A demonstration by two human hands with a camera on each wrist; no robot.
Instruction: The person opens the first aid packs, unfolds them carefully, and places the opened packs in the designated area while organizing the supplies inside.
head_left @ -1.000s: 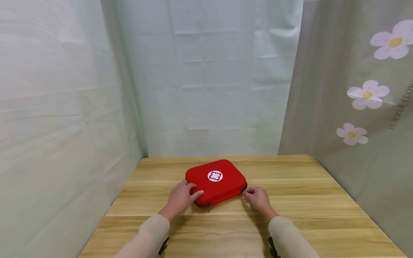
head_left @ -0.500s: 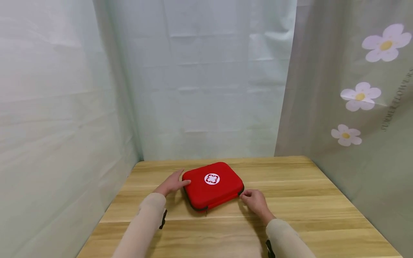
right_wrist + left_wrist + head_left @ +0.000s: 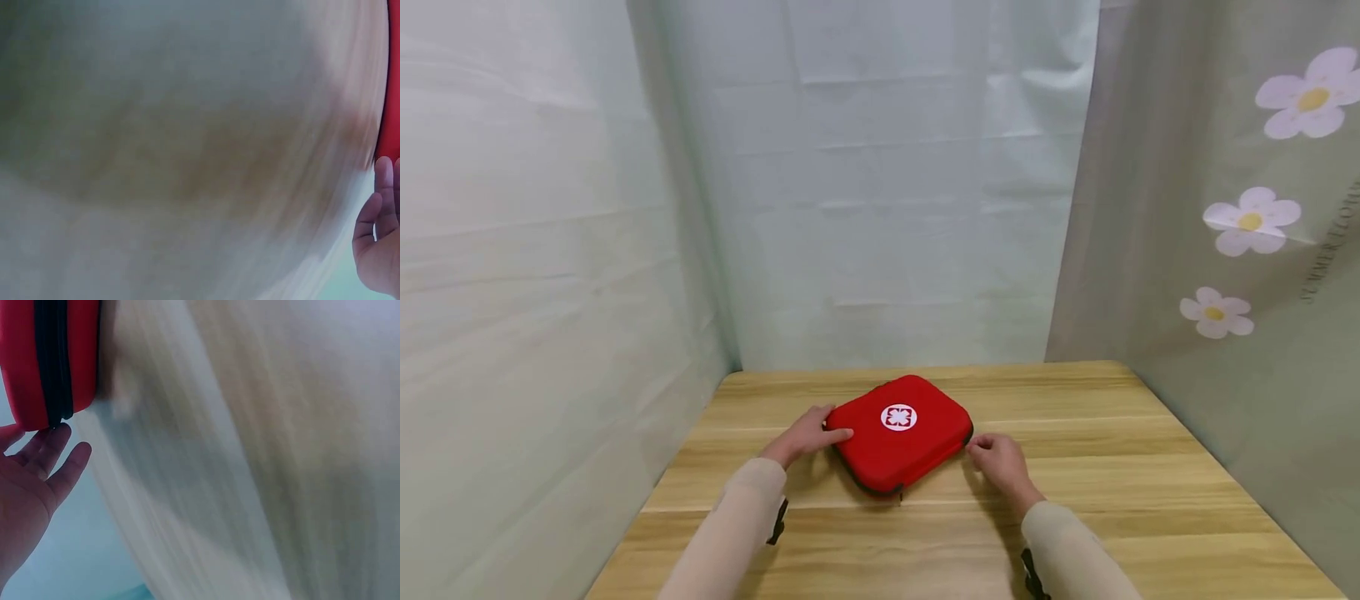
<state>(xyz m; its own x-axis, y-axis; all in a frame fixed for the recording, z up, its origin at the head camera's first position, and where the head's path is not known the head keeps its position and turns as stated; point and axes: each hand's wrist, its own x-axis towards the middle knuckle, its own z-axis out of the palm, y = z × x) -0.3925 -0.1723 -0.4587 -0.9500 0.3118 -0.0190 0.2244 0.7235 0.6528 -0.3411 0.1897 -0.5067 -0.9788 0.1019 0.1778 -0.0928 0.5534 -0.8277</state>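
Observation:
A red zip case (image 3: 898, 433) with a white round emblem lies flat on the wooden table (image 3: 1112, 467), turned cornerwise toward me. My left hand (image 3: 808, 433) lies against its left side with straight fingers. In the left wrist view those fingertips (image 3: 53, 440) touch the case (image 3: 25, 362) right by its black zipper (image 3: 53, 362). My right hand (image 3: 1000, 462) sits at the case's right corner, fingers loosely bent and touching the edge. The right wrist view is blurred and shows only a red sliver of the case (image 3: 392, 81) above the fingers (image 3: 375, 237).
Pale curtains close in the table: a plain one on the left (image 3: 550, 292), one behind (image 3: 887, 208), and a flowered one on the right (image 3: 1225, 250). The table's left edge (image 3: 677, 475) runs close to the left curtain.
My left hand slid from the case's near-left top to its left side. The case has turned a little, its near corner now pointing more toward me. The right hand stayed at the right corner.

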